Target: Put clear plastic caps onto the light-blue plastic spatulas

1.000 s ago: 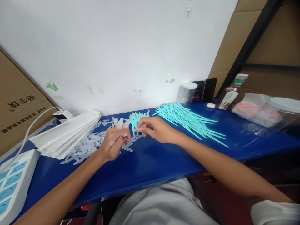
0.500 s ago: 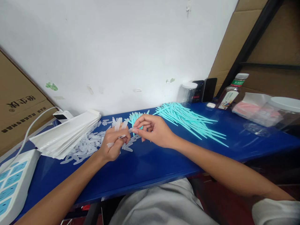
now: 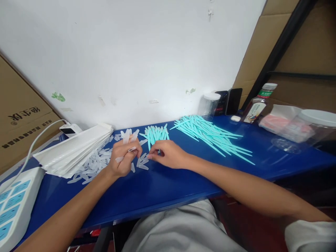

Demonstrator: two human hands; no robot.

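My left hand (image 3: 122, 159) is closed on several clear plastic caps, which stick out between its fingers above the blue table (image 3: 170, 182). My right hand (image 3: 168, 154) rests low on the table just right of it, fingertips pinched at a clear cap among the loose caps (image 3: 91, 164). A small fan of teal sticks (image 3: 156, 134) lies just behind my hands. A larger heap of teal sticks (image 3: 210, 134) spreads to the right.
A stack of white packets (image 3: 76, 148) lies at the left, a white power strip (image 3: 13, 206) at the near left corner. At the back right stand a clear jar (image 3: 208, 105), a phone (image 3: 233, 100), a bottle (image 3: 258, 103) and a plastic container (image 3: 301, 127). Cardboard boxes flank both sides.
My right hand came back from the teal fan, met the left hand, then dropped to the table among the clear caps. The left hand shifted slightly left, still holding caps.
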